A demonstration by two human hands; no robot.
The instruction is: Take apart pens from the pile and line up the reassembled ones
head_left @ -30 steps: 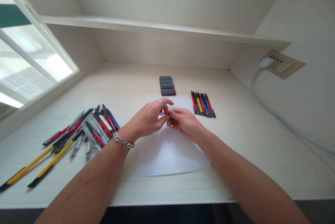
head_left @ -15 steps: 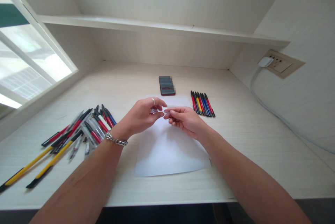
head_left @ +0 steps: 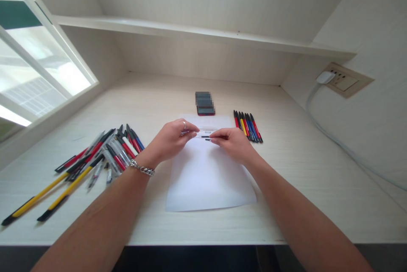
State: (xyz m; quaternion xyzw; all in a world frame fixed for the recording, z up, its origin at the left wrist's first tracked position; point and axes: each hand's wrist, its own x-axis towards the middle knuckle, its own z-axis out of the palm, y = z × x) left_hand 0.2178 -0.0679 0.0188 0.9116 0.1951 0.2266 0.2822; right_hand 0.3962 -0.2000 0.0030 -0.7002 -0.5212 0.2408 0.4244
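Observation:
My left hand (head_left: pixel 173 138) is closed in a pinch on a thin clear pen part (head_left: pixel 201 132), held over the upper part of a white sheet of paper (head_left: pixel 206 183). Opposite it, my right hand (head_left: pixel 233 142) is closed, thumb against fingers, on a small dark pen part (head_left: pixel 205 136). The fingertips of both hands are apart, with a narrow gap between them. More clear plastic shows just behind the fingers, and its exact shape is hard to make out.
Left of my arm lies a loose pile of pens (head_left: pixel 117 149), with two long yellow-and-black pens (head_left: pixel 70 187) pointing toward me. Several pens stand in a neat row (head_left: pixel 248 127) on the right. A phone (head_left: pixel 205 104) lies behind the paper; a cable (head_left: pixel 337 142) runs along the right wall.
My hands have drawn slightly apart; the right one has shifted a little to the right. A small dark piece now shows at its fingertips. The view has moved slightly.

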